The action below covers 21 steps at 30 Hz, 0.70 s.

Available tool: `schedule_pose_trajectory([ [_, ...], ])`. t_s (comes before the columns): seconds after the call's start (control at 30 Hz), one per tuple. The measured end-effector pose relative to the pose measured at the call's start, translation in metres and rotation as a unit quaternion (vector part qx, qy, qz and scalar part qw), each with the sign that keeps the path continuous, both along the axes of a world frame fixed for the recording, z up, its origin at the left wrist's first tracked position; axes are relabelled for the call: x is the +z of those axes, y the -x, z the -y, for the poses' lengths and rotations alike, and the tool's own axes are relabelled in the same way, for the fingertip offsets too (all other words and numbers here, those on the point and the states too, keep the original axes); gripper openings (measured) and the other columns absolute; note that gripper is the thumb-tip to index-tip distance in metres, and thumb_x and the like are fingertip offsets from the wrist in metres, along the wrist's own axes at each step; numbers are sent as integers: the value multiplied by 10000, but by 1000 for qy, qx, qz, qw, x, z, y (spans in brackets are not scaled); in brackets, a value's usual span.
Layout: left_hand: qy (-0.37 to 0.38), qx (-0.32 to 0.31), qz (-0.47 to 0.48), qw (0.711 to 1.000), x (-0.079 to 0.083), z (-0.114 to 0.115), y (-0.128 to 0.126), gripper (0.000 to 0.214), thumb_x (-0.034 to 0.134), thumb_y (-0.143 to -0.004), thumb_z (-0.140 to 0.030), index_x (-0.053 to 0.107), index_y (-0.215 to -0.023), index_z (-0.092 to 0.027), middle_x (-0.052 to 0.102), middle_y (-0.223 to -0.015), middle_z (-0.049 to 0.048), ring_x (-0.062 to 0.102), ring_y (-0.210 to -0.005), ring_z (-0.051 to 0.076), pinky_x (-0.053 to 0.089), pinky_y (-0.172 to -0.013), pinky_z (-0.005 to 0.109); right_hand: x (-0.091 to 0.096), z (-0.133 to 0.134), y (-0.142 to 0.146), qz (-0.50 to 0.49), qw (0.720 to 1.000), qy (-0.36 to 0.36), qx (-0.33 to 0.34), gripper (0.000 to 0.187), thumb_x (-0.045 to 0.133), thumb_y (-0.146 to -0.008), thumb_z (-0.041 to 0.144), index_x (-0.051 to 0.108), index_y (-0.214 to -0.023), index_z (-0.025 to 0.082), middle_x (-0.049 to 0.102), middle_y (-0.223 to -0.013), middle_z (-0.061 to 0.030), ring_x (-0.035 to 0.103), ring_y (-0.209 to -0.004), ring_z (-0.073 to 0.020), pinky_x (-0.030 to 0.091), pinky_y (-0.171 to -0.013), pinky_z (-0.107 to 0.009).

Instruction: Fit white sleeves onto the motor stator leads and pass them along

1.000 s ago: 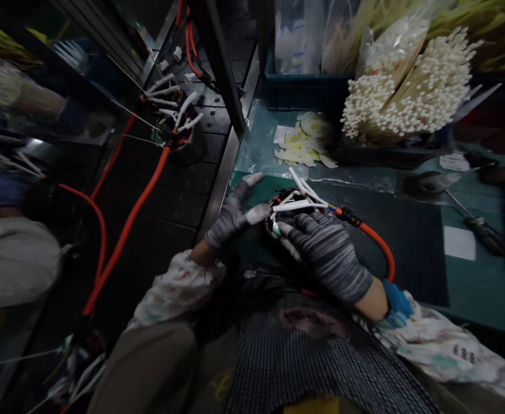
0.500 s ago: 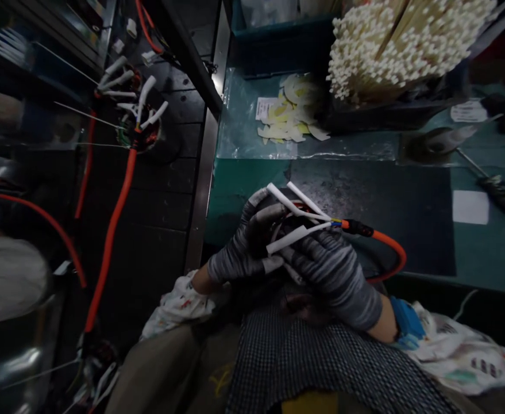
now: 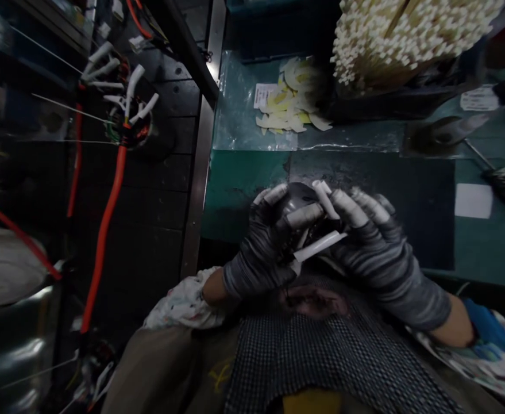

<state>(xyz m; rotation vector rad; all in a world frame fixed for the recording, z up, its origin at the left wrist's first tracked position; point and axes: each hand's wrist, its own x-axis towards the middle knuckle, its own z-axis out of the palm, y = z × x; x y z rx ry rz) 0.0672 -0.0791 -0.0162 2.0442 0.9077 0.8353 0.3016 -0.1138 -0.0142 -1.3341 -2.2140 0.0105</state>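
My left hand (image 3: 265, 247), in a grey striped glove with pale fingertips, is closed around a motor stator (image 3: 297, 198) with a dark, shiny rounded side. White sleeved leads (image 3: 319, 247) stick out from the stator's open end toward the right. My right hand (image 3: 373, 247), gloved alike, lies over these leads with fingers bent together around them. It hides the orange cable and the place where the leads join it. The stator is tilted in front of my body, above the edge of the green bench mat (image 3: 243, 178).
Pale yellow curved slips (image 3: 293, 103) lie on clear plastic. A bundle of white-tipped sticks (image 3: 373, 46) stands behind. To the right are a screwdriver (image 3: 504, 181) and a glue bottle (image 3: 459, 129). Stators with orange cables (image 3: 105, 230) stand at left, past a metal edge (image 3: 196, 190).
My right hand has shifted right and turned, its fingers now over the leads and covering the orange cable. The stator has rotated in my left hand. The view has moved slightly.
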Motion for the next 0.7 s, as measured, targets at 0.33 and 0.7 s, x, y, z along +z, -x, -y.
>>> schedule_pose_trajectory([
  [0.33, -18, -58, -29, 998, 6, -15, 9, 742, 652, -957, -283, 359, -1638, -319, 222, -1742, 114, 214, -1657, 417, 286, -1363, 657, -15, -18, 3, -145, 985, 97, 11, 775, 558, -1054, 597, 295, -1723, 307, 598, -1575, -145, 631, -1388, -389, 590, -1124, -602],
  [0.7, 10, 101, 79, 992, -23, 14, -11, 765, 749, -986, -474, 330, -1617, -366, 173, -1751, 87, 337, -1619, 349, 467, -1281, 587, -17, -7, 11, -196, 965, 163, -54, 823, 787, -942, 464, 397, -1665, 416, 614, -1588, -67, 650, -1360, -412, 569, -1133, -654],
])
